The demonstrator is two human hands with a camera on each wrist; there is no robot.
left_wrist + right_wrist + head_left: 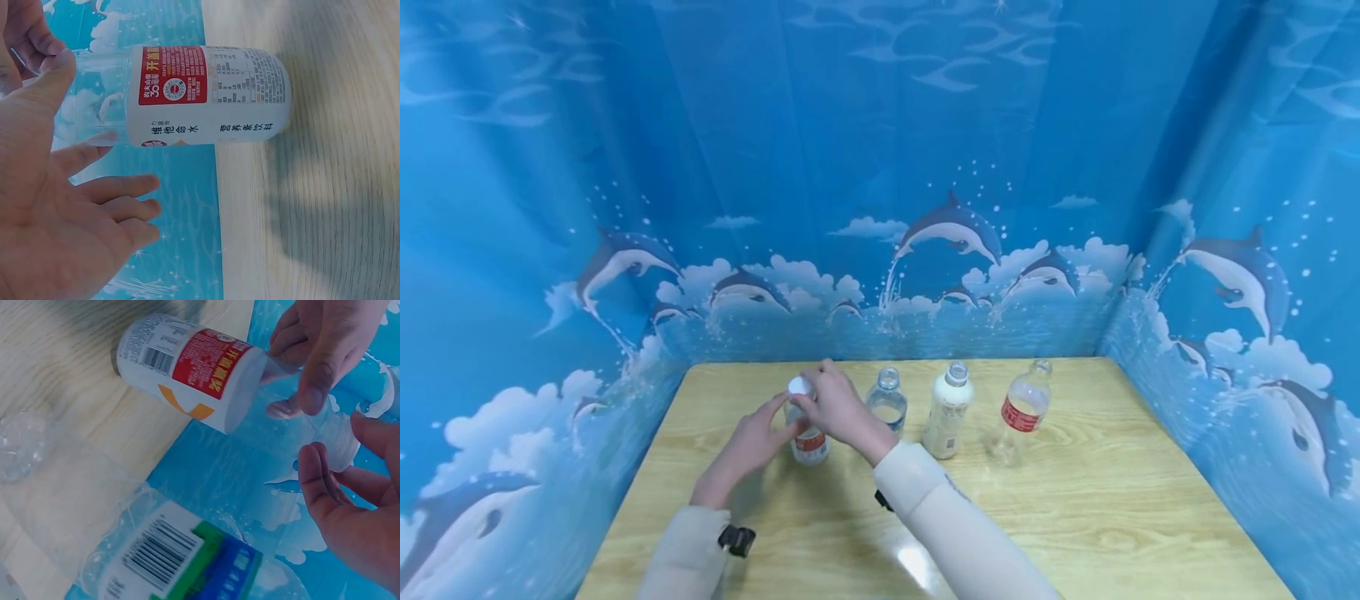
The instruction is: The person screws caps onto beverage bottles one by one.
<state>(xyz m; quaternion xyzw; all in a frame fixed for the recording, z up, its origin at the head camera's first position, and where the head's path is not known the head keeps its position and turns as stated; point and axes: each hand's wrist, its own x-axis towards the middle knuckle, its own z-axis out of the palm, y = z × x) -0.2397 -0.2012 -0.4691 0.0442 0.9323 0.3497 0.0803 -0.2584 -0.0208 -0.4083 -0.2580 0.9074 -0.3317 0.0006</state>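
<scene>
A clear bottle (810, 447) with a white and red label stands upright near the table's back left. My left hand (751, 439) holds it around its upper part, thumb on one side and index finger on the other. In the left wrist view, the other fingers of that hand stretch out beside the bottle (172, 94), apart from it. On top sits a white cap (800, 386), which my right hand (842, 406) pinches between thumb and fingers. The right wrist view shows those fingertips (310, 464) at the cap's side.
Right of my hands stand a clear bottle (888, 404) with a blue label, a white bottle (950, 412) and a clear bottle (1025, 402) with a red label. All are on the wooden table (1097, 492). A blue dolphin-print curtain (880, 167) encloses the back and sides.
</scene>
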